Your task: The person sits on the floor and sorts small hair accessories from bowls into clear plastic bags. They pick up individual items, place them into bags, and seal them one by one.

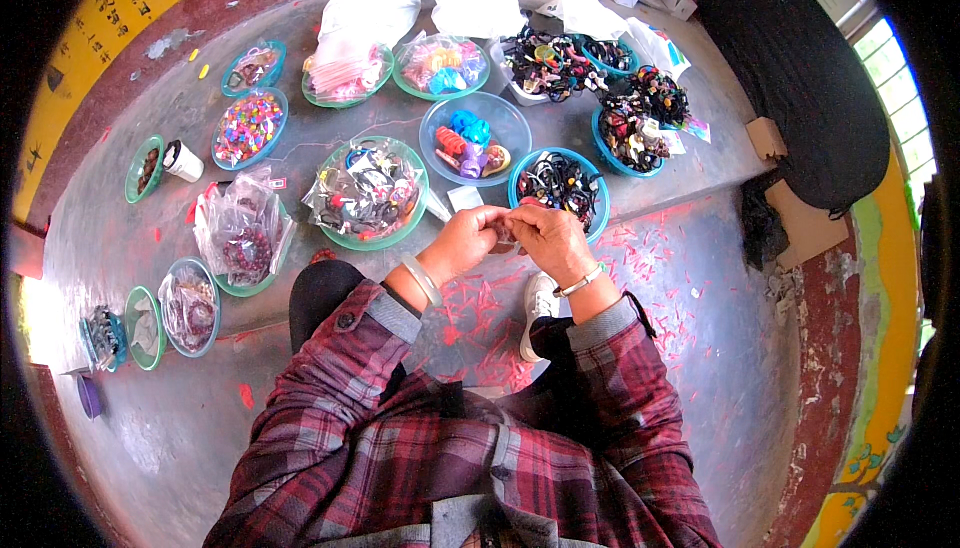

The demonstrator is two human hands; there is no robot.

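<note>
My left hand (462,244) and my right hand (553,242) meet in front of me, fingertips pinched together around something small. Only a dark, partly see-through bit of it shows between the fingers, so its kind cannot be made out. Just beyond my right hand stands a blue basin (560,186) heaped with black cords or bands with small coloured pieces. To the left of my left hand a green basin (370,194) holds clear-bagged trinkets. Farther out, a clear blue bowl (474,138) contains blue, red and purple items.
More basins spread left and ahead, among them one with colourful beads (250,128) and one with pink packets (346,75). A white cup (183,162) stands at left. Red scraps (490,323) litter the floor around my white shoe (540,310). A large black bundle (795,78) lies far right.
</note>
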